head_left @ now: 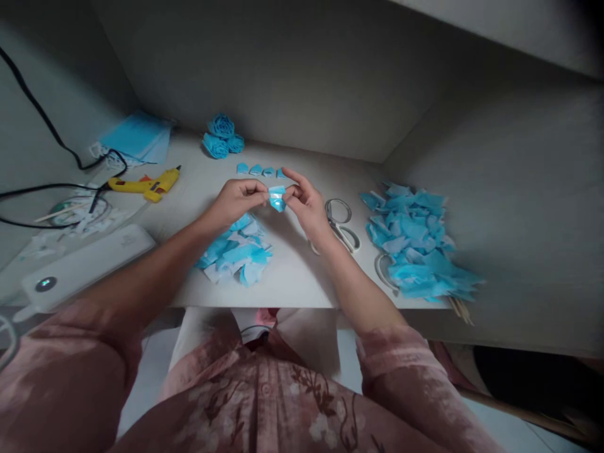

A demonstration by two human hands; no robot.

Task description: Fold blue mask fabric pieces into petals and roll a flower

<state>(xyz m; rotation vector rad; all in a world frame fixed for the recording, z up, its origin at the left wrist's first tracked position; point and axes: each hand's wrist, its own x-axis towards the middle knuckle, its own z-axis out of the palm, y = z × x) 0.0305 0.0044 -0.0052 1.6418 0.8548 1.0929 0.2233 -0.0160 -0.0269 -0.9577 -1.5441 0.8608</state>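
Note:
Between my two hands, above the middle of the white table (302, 270), is a small blue fabric-like petal (277, 197) with a shiny pale strip across it. My left hand (240, 200) pinches its left edge. The thumb and a finger of my right hand (306, 202) close on its right edge, with the index finger raised. Just behind lies a row of several small folded blue pieces (255, 170), the rightmost partly covered by my right hand. Below my left hand spreads a pile of cut blue and white pieces (240, 251).
Scissors (338, 226) lie by my right forearm, near a larger heap of blue pieces (410, 239) and a grey ring-shaped item (384, 274). Blue rolled flowers (221, 135), blue sheets (139, 139), a yellow glue gun (148, 184) with black cable and a white power bank (89, 264) stand left.

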